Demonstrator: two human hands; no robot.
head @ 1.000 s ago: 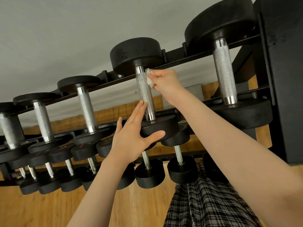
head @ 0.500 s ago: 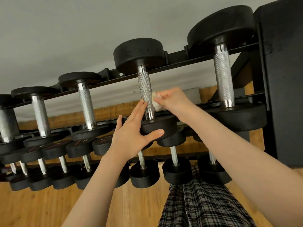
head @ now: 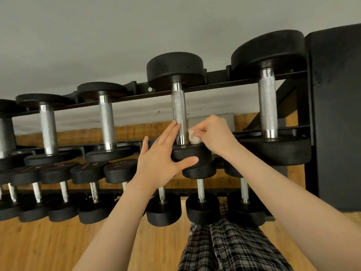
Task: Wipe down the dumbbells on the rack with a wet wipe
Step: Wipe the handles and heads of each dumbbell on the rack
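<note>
A black dumbbell with a knurled steel handle (head: 178, 112) lies across the top tier of the black rack (head: 218, 79). My left hand (head: 164, 159) is on its near head (head: 201, 153), fingers spread flat over the top and thumb pressed on the rim. My right hand (head: 213, 133) pinches a crumpled white wet wipe (head: 193, 136) against the low end of the handle, just above that head. More black dumbbells line the top tier, such as the larger one (head: 267, 106) to the right.
A lower tier holds several smaller dumbbells (head: 202, 208). The rack's black end panel (head: 336, 114) stands at the right. A wooden floor (head: 48, 245) lies below, and my plaid-clad legs (head: 230, 245) show at the bottom. A grey wall is behind.
My right hand has slid the wipe down the handle, from just under the far head to the base by the near head. My left hand stays on the near head.
</note>
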